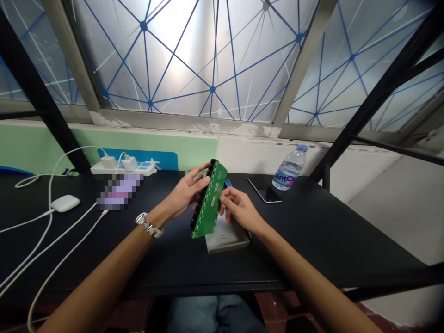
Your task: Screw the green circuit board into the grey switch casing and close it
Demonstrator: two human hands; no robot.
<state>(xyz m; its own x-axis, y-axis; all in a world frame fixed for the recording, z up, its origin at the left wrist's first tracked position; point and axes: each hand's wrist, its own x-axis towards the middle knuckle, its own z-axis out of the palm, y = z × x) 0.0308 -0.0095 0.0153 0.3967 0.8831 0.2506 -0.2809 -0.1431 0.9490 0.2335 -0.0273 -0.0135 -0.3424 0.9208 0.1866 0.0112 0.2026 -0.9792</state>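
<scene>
**A:** Quick one, what are the 2 hands doing in this shot?

**B:** Left hand [183, 192] has its fingers [198, 178] spread apart and curled around one long edge of a green circuit board [210, 203], right against a row of black ports [200, 201]. Right hand [239, 208] is on the opposite long edge, its fingers [227, 196] close together and clamped on the board. So the board is held up between both hands, above the table [322, 240].

**A:** Which way is it pointing?

**B:** Its long axis is on a slant: upper end away from the person and to the right, lower end nearer the person and to the left. The ports face the left hand's fingers, and the green face is tilted up toward the camera.

**A:** What's around the fingers?

**B:** Just below the right hand's fingers, a flat grey casing [225, 238] lies on the table. Past those fingers sit a black phone [264, 190] and a plastic water bottle [289, 169]. Left of the left hand's fingers, there's a power strip [123, 168] with 2 white chargers [120, 162], white cables [48, 226], and a white earbuds case [65, 202]. A wristwatch [149, 225] sits on the left wrist.
</scene>
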